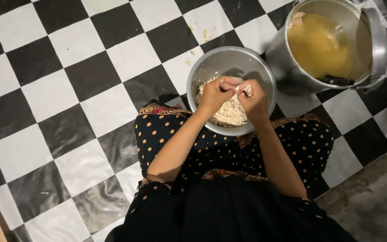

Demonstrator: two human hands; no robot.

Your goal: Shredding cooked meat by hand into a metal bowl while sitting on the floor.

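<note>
A pale shred [240, 88] is pinched between the left hand [214, 94] and right hand [254, 99], above the metal bowl [211, 62] resting against the knees. Shreds could be dropped onto the checkered floor [90, 94] if pulled sideways.

Floor covering: a glossy black-and-white checkered sheet [68, 89] lay under and to the left of the hands, creased, with light reflecting off the dark squares. Small yellowish stains [198, 33] sat beyond the hands. To the lower right, bare grey concrete [377, 201] adjoined the sheet. Lighting was dim and uneven.
</note>
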